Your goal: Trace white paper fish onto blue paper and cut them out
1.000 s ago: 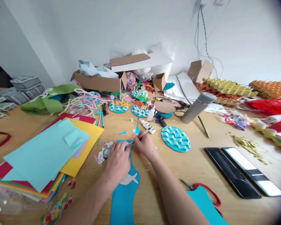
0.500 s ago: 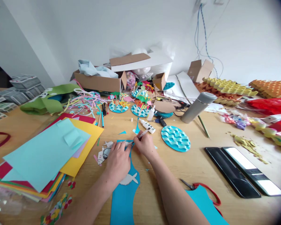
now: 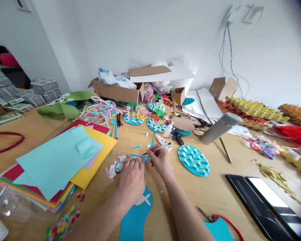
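Head camera view, looking down at a wooden counter [image 3: 215,192]: the left hand [image 3: 132,175] is laid out flat, fingers a bit apart, on the far end of a blue paper [image 3: 134,219]. Looks to me like it's pinning that end so the sheet doesn't skate around; it isn't gripping anything. The right hand [image 3: 162,162] is closed in a pinch on a slim pen [image 3: 163,146], tip angled left near the fingertips of the other hand, probably held low for better control. Can't tell if the tip actually touches.

The blue paper runs from under the left hand toward the near edge of the counter. One white fish cutout [image 3: 143,200] lies on it, partly tucked by the palm, and more fish cutouts [image 3: 114,169] sit just left of the fingers, handy but not in the pen's way I guess.

Over by the left edge there's a paper stack [image 3: 50,160], fanned out so you can see the colors. Glue bottles [image 3: 163,142] are just beyond the right hand, toward the far edge, and red-handled scissors [image 3: 206,215] lie on the near right side by another blue piece [image 3: 219,229].
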Action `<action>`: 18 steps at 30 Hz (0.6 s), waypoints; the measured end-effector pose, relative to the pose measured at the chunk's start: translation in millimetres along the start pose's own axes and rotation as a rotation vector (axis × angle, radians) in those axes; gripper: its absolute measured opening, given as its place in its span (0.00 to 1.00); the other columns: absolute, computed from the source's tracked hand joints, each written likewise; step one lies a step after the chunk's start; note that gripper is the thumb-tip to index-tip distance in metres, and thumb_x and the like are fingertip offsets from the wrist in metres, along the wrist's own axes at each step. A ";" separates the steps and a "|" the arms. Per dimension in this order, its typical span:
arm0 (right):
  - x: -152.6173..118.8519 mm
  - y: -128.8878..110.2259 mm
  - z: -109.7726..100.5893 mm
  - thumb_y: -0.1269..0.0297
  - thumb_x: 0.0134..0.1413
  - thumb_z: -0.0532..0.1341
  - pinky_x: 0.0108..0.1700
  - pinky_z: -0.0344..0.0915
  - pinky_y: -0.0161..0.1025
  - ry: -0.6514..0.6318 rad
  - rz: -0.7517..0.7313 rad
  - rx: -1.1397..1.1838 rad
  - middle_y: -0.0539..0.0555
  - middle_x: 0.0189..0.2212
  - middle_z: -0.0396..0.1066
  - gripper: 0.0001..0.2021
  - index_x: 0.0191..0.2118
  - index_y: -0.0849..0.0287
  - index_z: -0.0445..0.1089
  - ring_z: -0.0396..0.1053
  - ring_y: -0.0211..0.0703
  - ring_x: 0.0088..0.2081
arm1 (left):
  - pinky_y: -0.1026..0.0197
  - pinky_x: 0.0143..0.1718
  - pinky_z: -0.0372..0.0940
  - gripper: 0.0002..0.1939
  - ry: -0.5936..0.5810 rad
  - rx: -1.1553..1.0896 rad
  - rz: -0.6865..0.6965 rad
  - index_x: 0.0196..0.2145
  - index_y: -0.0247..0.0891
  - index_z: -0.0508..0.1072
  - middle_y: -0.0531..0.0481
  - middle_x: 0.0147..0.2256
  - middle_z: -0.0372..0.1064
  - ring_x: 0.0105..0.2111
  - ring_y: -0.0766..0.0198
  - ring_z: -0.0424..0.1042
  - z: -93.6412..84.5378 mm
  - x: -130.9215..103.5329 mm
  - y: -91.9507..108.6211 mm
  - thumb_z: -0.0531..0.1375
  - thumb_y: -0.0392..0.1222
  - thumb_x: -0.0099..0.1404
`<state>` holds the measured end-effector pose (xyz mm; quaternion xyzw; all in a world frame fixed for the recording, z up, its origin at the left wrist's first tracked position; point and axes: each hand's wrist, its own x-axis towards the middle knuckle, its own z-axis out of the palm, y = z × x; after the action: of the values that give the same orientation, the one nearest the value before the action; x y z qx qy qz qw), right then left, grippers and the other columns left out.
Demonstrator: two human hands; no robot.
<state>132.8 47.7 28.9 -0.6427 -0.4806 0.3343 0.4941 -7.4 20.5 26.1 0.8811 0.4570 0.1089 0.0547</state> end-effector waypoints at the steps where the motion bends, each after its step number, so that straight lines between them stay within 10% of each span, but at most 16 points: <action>1: -0.3 -0.1 0.7 0.51 0.48 0.62 0.13 0.58 0.31 -0.007 0.001 0.038 0.43 0.14 0.60 0.14 0.29 0.57 0.63 0.60 0.35 0.12 | 0.45 0.61 0.47 0.28 0.000 -0.005 -0.005 0.58 0.27 0.61 0.34 0.52 0.67 0.55 0.49 0.63 0.4 -0.8 0.7 0.54 0.32 0.59; 18: 29.4 -35.8 29.2 0.56 0.52 0.58 0.13 0.59 0.30 -0.194 -0.003 -0.072 0.48 0.19 0.67 0.11 0.27 0.56 0.61 0.64 0.37 0.15 | 0.46 0.46 0.63 0.25 -0.098 -0.044 -0.108 0.55 0.24 0.66 0.28 0.53 0.66 0.46 0.46 0.69 -7.6 -6.4 9.9 0.53 0.31 0.60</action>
<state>105.4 86.5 56.1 -0.6238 -0.5392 0.3767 0.4222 -4.9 9.6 34.6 0.8580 0.4981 0.0724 0.1023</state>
